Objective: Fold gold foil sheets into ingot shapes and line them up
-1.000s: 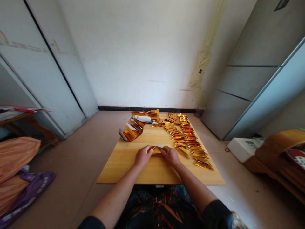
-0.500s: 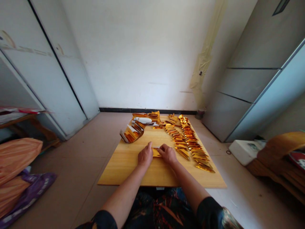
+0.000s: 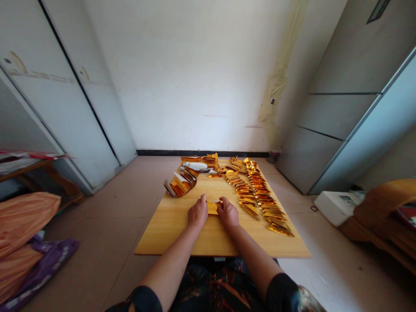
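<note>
A small sheet of gold foil paper (image 3: 212,208) lies between my hands, low over the middle of the wooden board. My left hand (image 3: 197,213) grips its left end, the thumb raised along the edge. At the right end my right hand (image 3: 228,212) pinches it, fingers curled. The fingertips partly cover both ends of the paper. To the right, folded gold paper pieces (image 3: 260,188) lie overlapped in two long rows. A curled stack of gold paper sheets (image 3: 180,184) sits at the board's left side.
The wooden board (image 3: 169,236) stands before my lap. At its far edge are more gold paper (image 3: 211,160) and a white bottle-like object (image 3: 195,166). A refrigerator (image 3: 328,117) and a white box (image 3: 334,207) are right; orange and purple bags (image 3: 29,225) lie left.
My right hand has shifted slightly and its fingers now stand more upright at the paper's right end. More of the gold paper shows. The left hand stays on its end.
</note>
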### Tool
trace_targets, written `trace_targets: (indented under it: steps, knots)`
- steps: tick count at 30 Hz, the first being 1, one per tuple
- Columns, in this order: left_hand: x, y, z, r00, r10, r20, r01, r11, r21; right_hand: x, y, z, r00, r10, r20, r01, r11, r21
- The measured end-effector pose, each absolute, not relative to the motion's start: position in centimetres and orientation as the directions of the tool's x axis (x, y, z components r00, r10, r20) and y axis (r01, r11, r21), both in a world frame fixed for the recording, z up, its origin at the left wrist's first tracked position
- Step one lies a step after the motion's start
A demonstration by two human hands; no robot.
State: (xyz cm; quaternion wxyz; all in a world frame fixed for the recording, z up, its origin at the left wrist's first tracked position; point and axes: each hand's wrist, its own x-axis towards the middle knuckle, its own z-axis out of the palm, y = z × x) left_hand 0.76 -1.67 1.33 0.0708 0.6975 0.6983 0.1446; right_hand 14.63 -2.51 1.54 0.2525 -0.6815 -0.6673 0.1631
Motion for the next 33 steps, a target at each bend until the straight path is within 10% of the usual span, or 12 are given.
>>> trace_targets:
  steps: [33]
  knots:
    - [1.4,-2.0,2.1,0.034,0.999,0.004,0.988,-0.034,0.149,13.6,-0.1,2.7,0.125,0.992,-0.029,0.940,-0.128,-0.317]
